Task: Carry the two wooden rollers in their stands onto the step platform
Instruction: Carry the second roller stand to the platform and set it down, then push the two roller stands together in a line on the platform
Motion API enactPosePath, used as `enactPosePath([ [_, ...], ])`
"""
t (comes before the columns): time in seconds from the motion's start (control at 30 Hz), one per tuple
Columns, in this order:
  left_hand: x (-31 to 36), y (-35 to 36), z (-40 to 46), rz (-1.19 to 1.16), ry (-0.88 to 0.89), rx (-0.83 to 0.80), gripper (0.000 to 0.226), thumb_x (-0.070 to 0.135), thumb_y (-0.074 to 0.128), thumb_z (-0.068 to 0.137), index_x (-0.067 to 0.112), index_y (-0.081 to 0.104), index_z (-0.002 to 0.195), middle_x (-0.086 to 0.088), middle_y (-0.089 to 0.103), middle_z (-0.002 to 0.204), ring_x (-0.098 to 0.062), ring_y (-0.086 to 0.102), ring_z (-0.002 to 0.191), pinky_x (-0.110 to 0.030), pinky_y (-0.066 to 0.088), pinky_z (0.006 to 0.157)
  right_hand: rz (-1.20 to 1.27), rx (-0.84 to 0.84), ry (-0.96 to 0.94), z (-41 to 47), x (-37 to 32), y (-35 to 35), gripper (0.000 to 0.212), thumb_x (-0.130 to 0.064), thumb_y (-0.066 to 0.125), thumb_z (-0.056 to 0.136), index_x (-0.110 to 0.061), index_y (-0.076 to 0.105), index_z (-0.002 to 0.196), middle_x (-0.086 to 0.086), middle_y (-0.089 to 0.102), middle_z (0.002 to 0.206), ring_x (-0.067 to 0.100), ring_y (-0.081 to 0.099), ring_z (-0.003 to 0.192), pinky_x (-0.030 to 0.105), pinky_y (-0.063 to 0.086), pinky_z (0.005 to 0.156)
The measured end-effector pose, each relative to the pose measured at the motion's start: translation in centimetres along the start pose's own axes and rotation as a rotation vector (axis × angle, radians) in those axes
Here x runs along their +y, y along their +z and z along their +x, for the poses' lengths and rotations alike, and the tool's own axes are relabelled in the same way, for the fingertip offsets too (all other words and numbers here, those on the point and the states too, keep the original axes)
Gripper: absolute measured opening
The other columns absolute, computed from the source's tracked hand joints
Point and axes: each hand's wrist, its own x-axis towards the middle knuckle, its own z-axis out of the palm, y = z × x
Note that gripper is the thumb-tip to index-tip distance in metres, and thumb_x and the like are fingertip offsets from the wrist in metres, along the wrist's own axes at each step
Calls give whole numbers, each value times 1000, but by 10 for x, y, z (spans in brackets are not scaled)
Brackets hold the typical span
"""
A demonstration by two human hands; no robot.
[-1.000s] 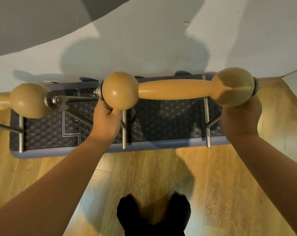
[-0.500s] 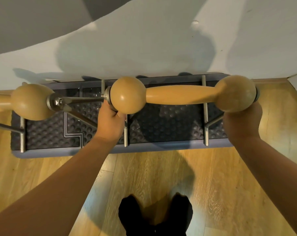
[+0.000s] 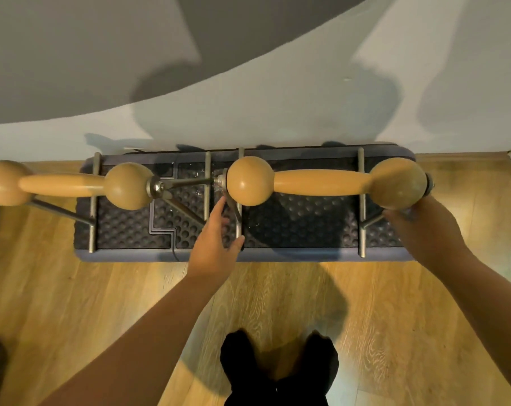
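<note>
Left hand (image 3: 216,244) has let go, fingers now relaxed; right hand (image 3: 424,230) blurred, grip unclear. Risk: right roller (image 3: 321,181) w/ stand overhangs step platform (image 3: 277,254) edge, could tip.

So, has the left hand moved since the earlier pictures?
Yes. The left hand has let go of the right roller's stand and drawn back toward the near edge of the step platform, fingers now straight.

Both rollers (image 3: 324,183) on the step platform (image 3: 277,254) — left hand (image 3: 216,244) apparently clear.
</note>
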Motion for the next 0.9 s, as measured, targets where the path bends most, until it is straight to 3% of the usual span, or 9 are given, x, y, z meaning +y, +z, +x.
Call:
enactPosePath([
  [0.1, 5, -16, -30, 67, 15, -41, 87, 27, 73, 96, 41, 18, 162, 5, 52, 150, -11, 50, 135, -32, 47, 104, 33, -48, -14, -17, -4, -13, 34, -14, 68, 97, -14, 61, 131, -1, 68, 101, 33, 66, 98, 30, 42, 77],
  [0.2, 27, -40, -49, 69, 113, -12, 75, 30, 70, 97, 36, 30, 160, 11, 55, 145, -4, 49, 132, -28, 43, 104, 56, 64, -50, -34, -16, -36, 65, -7, 66, 98, -18, 43, 158, 10, 65, 143, 34, 61, 125, 36, 44, 92],
  [0.3, 58, -67, -61, 44, 249, 47, 60, 32, 68, 98, 31, 44, 153, 14, 60, 136, -2, 54, 129, -27, 44, 106, 93, 182, -80, -45, -36, -61, 68, -2, 61, 97, -18, 41, 160, 7, 56, 155, 24, 60, 126, 35, 49, 97],
  [0.37, 82, -85, -67, 17, 344, 77, 49, 36, 65, 100, 30, 52, 146, 16, 63, 132, 1, 57, 126, -24, 47, 103, 126, 247, -142, -51, -56, -76, 65, -10, 60, 98, -18, 42, 160, 5, 55, 157, 23, 58, 134, 38, 51, 107],
  [0.43, 106, -102, -71, -25, 424, 93, 42, 37, 62, 102, 28, 56, 143, 16, 64, 132, 2, 57, 126, -26, 49, 105, 198, 271, -263, -58, -77, -87, 61, -19, 60, 99, -18, 46, 158, 2, 57, 154, 16, 63, 126, 23, 51, 105],
  [0.5, 130, -119, -71, -35, 462, 111, 43, 39, 60, 104, 26, 55, 145, 14, 63, 137, 0, 55, 130, -31, 48, 109, 324, 181, -352, -67, -103, -98, 60, -27, 64, 101, -24, 46, 158, -7, 54, 155, 6, 59, 127, 6, 44, 101],
  [0.6, 161, -143, -73, -27, 458, 146, 50, 43, 58, 104, 25, 51, 150, 11, 59, 144, -2, 52, 135, -34, 46, 112, 353, 92, -418, -74, -144, -111, 63, -45, 65, 100, -39, 40, 158, -19, 48, 158, 5, 45, 143, 12, 39, 107],
  [0.73, 186, -175, -81, 72, 477, 175, 50, 48, 52, 105, 29, 48, 151, 10, 55, 148, -4, 48, 137, -40, 48, 109, 341, 55, -504, -83, -187, -125, 67, -57, 63, 97, -45, 37, 158, -39, 40, 150, -16, 40, 137, 11, 36, 108],
  [0.9, 173, -207, -78, 256, 487, 136, 57, 57, 48, 104, 31, 43, 154, 5, 51, 153, -15, 44, 141, -34, 39, 112, 265, -19, -606, -95, -213, -120, 80, -71, 61, 90, -43, 36, 160, -34, 43, 153, -17, 38, 137, 9, 35, 108],
])
